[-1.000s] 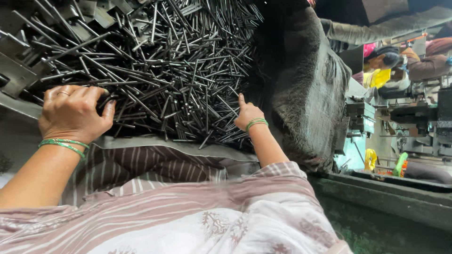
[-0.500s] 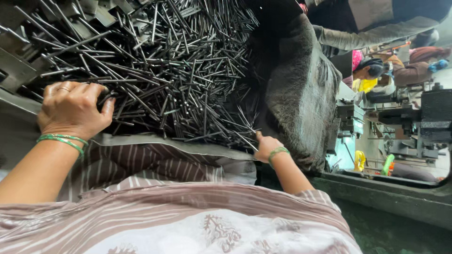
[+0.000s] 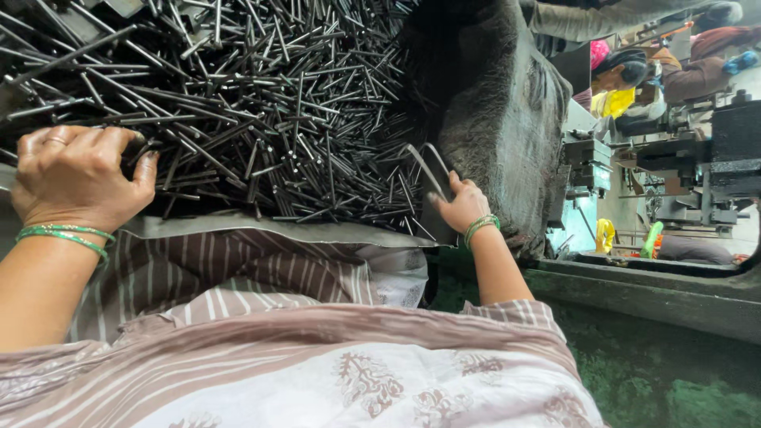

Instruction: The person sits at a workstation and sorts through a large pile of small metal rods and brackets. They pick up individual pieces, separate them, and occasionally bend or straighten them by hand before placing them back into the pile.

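Observation:
A big heap of thin dark metal rods [image 3: 261, 103] fills a metal tray [image 3: 317, 231] in front of me. My left hand [image 3: 75, 178], with a ring and green bangles, is closed over a few rods at the heap's near left edge. At the tray's right corner, my right hand [image 3: 461, 206], also wearing green bangles, grips a bent grey metal rod [image 3: 424, 166] that loops up beside the heap. My striped and printed clothing [image 3: 317, 357] covers the lower part of the view.
A dark, grimy bulky mass [image 3: 507, 111] rises right of the tray. Beyond it stand grey machines [image 3: 682, 166] and a seated person in yellow [image 3: 614, 83]. A dark ledge [image 3: 658, 289] and green floor [image 3: 682, 380] lie at lower right.
My right hand has left the top of the heap, moved down and right to the tray's corner, and closed on the bent rod. My left hand has stayed in place.

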